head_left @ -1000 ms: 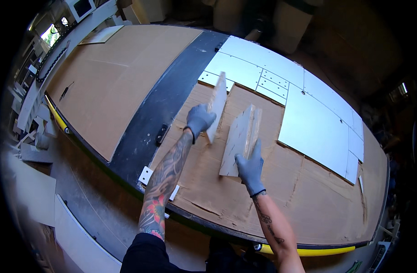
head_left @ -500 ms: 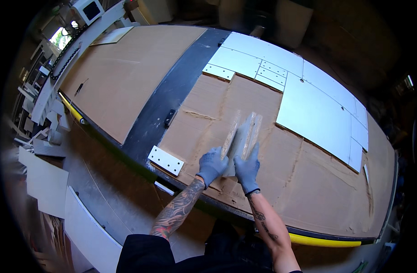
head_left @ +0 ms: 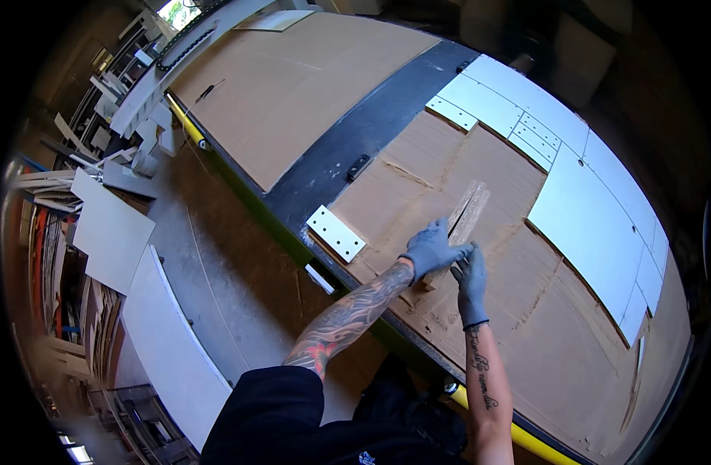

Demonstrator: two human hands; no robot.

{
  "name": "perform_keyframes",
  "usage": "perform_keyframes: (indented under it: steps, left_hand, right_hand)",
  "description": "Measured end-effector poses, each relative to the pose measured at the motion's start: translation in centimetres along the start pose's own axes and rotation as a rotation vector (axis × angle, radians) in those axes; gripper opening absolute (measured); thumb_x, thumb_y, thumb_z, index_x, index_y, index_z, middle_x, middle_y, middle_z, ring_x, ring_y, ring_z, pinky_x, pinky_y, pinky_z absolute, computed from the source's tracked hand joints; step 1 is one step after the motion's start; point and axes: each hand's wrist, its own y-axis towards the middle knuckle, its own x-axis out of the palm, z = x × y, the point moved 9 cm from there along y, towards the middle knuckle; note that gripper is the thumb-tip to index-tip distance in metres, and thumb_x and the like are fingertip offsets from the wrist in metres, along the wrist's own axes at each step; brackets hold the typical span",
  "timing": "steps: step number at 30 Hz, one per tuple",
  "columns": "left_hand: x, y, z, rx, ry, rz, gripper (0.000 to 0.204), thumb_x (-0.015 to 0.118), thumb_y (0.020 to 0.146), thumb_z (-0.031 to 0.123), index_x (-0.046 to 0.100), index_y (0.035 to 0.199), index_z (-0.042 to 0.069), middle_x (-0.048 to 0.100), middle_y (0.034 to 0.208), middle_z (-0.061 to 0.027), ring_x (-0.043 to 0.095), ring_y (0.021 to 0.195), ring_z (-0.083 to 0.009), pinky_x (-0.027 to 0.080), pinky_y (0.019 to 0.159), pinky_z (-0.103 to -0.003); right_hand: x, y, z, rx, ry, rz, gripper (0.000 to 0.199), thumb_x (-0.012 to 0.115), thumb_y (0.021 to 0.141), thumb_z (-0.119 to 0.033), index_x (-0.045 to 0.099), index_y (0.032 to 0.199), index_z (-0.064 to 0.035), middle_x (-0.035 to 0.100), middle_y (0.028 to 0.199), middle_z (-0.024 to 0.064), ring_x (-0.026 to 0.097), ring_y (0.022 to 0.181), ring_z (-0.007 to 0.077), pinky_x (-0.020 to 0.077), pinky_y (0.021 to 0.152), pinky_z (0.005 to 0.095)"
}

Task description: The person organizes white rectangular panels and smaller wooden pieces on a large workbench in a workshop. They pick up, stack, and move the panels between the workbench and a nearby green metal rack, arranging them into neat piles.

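Note:
A bundle of narrow chipboard strips [head_left: 468,211] stands close together on the brown board surface, raw edges facing up. My left hand [head_left: 435,249], in a grey glove, is closed over the near part of the bundle, its fingers reaching across to the right. Beside the bundle's near right side is my right hand [head_left: 471,285], also gloved, with fingers stretched out and the thumb apart. Its fingertips meet those of my left hand. The near ends of the strips are partly hidden beneath the gloves.
White cut panels [head_left: 595,213] lie along the far right of the worktable [head_left: 495,186]. A small drilled white plate [head_left: 336,233] sits at its near edge, left of my hands. Black clamps, yellow edge bumpers and a thin tool [head_left: 208,91] show. Offcuts [head_left: 111,232] stand at left.
The view has swung, shifting the table right. The strips, fanned apart before, are now pressed together. My left hand has come over their top, and my right hand's grip has loosened.

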Motion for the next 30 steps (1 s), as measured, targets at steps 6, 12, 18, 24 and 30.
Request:
perform_keyframes:
  steps: [6,12,18,24,30]
  left_hand:
    - [1.9,2.9,-1.5,-0.036,0.019,0.048,0.089,0.076,0.071,0.051,0.045,0.134,-0.003,0.067,0.108,-0.0283,0.068,0.103,-0.0402,0.053,0.090,-0.045]
    - [-2.9,1.0,-8.1,-0.120,-0.437,0.171,0.062,0.080,0.068,0.039,0.067,0.109,-0.005,0.072,0.098,-0.0241,0.072,0.087,-0.0335,0.057,0.080,-0.042]
    - [-4.2,-5.7,-24.2,0.015,-1.129,0.495,0.046,0.070,0.089,0.022,0.059,0.124,-0.005,0.068,0.107,-0.0090,0.067,0.091,-0.0169,0.056,0.078,-0.029]
    - [-3.8,-10.7,-31.6,-0.134,-1.359,0.824,0.039,0.069,0.089,0.028,0.062,0.115,-0.001,0.067,0.098,-0.0063,0.065,0.089,-0.0173,0.054,0.079,-0.032]
    - [-1.0,-10.1,-29.9,-0.294,-1.622,0.633,0.064,0.059,0.088,0.046,0.053,0.133,0.000,0.065,0.118,-0.0124,0.064,0.106,-0.0297,0.050,0.093,-0.046]
  right_hand:
    - [-7.1,-3.1,1.0,0.035,0.070,0.065,0.057,0.046,0.106,-0.041,0.039,0.151,-0.0073,0.051,0.145,0.0155,0.059,0.119,0.0261,0.0485,0.097,0.0395]
    - [-16.9,-8.6,-0.3,-0.025,0.080,0.204,0.053,0.047,0.105,-0.037,0.041,0.149,-0.0083,0.053,0.141,0.0159,0.062,0.113,0.0271,0.0509,0.094,0.0389]
    - [-23.9,-13.7,1.1,0.055,0.065,0.392,0.055,0.053,0.102,-0.041,0.047,0.145,-0.0073,0.058,0.134,0.0170,0.064,0.105,0.0254,0.0521,0.092,0.0391]
    - [-26.8,-16.1,4.7,0.131,0.023,0.460,0.053,0.054,0.102,-0.039,0.049,0.142,-0.0053,0.061,0.128,0.0160,0.066,0.100,0.0227,0.0531,0.086,0.0363]
    - [-29.3,-16.1,4.3,0.122,-0.020,0.505,0.050,0.055,0.101,-0.038,0.052,0.138,-0.0046,0.064,0.120,0.0127,0.066,0.094,0.0195,0.0543,0.081,0.0336]
